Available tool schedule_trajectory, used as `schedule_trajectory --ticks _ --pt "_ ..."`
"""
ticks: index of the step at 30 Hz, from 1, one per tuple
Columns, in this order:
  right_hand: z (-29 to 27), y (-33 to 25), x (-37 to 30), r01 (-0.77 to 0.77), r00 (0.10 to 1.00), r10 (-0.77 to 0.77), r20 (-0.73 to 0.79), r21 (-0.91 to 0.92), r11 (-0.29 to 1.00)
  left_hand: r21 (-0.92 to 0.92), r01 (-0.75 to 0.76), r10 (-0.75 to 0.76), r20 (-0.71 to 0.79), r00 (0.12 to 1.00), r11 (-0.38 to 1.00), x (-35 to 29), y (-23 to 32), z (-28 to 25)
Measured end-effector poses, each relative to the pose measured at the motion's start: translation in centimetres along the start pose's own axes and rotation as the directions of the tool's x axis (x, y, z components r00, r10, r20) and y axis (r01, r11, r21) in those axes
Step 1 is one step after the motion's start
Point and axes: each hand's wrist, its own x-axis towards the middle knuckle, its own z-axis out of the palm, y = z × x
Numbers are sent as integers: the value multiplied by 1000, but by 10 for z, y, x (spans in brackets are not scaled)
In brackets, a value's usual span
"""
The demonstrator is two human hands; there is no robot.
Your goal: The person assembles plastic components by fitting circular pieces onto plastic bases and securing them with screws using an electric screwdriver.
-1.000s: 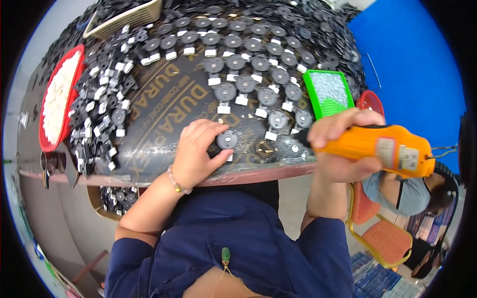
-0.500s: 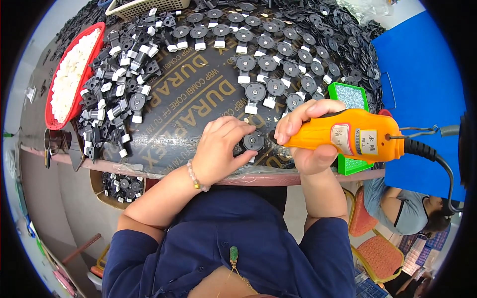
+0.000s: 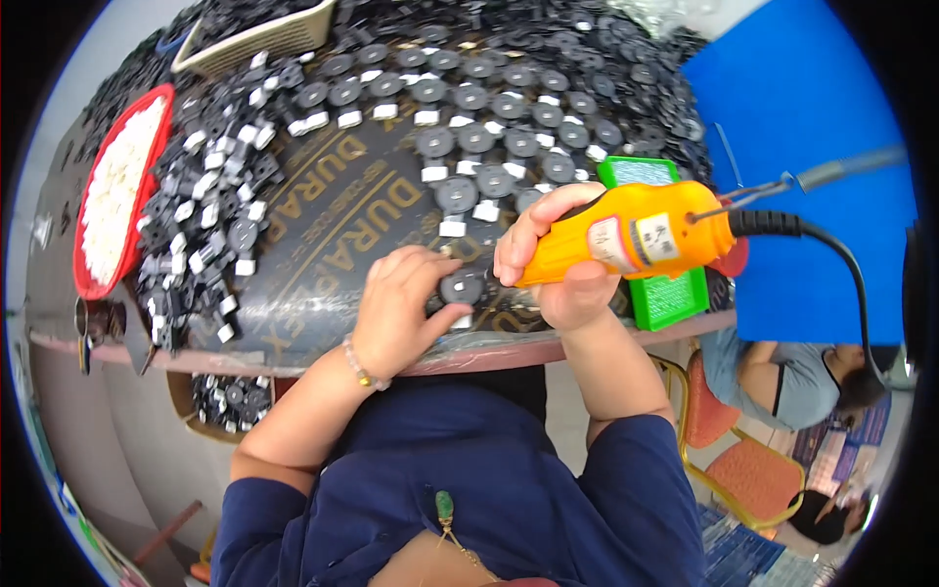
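My right hand [image 3: 567, 279] is wrapped round an orange corded electric screwdriver [image 3: 626, 235]. The tool lies nearly level, its dark tip toward the left. That tip reaches the right side of a black round wheel piece [image 3: 460, 287] with a white block below it; whether it touches a screw is hidden. My left hand [image 3: 396, 308] steadies this piece on the table, thumb and forefinger closed about its sides. Beyond both hands, similar wheel pieces with white blocks [image 3: 456, 195] stand in rows. Under the screwdriver is a green tray [image 3: 699, 292] of small silvery parts, partly covered.
Loose black parts with white blocks [image 3: 210, 196] lie heaped at the left, beside a red basket [image 3: 83, 279] of white pieces. A beige basket [image 3: 256, 47] and more black parts fill the far side. The screwdriver's black cord [image 3: 851, 264] hangs past a blue panel [image 3: 792, 127].
The whole view has shifted, so hands and table sit further left in it. My left hand still holds the wheel piece and my right the screwdriver, its tip still at the piece.
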Motion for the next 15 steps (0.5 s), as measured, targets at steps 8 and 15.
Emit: schedule_trajectory --ticks 8,15 --pt "-135 -92 -28 194 838 -454 -302 -613 766 91 -42 43 -7 999 995 -2 5 4" --pt "-185 -85 -52 113 746 -510 -428 -674 730 129 -33 31 19 999 991 3 9 3"
